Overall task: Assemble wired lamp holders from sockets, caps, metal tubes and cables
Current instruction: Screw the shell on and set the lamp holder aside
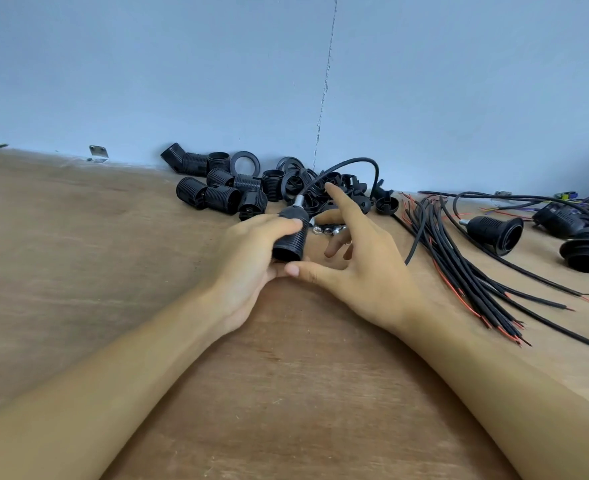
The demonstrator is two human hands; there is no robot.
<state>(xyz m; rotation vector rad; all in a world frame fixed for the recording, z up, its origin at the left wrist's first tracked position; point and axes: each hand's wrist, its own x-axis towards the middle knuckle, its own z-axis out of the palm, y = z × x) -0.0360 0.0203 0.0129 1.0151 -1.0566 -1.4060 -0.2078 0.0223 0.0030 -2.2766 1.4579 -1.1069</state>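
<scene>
My left hand [251, 258] grips a black threaded lamp holder [291, 237] just above the wooden table [113, 271]. A short metal tube [298, 200] sticks out of its cap, and a black cable [352, 164] arcs from the tube up and to the right. My right hand [359, 261] hovers beside the holder with fingers spread, holding nothing; its thumb tip lies next to my left fingers. A few small metal nuts [327, 231] lie between the hands.
Several loose black sockets [220, 192] and rings and caps [296, 178] are piled against the blue wall. A bundle of black and red cables [459, 265] fans out at right. Assembled wired holders [497, 233] lie at far right.
</scene>
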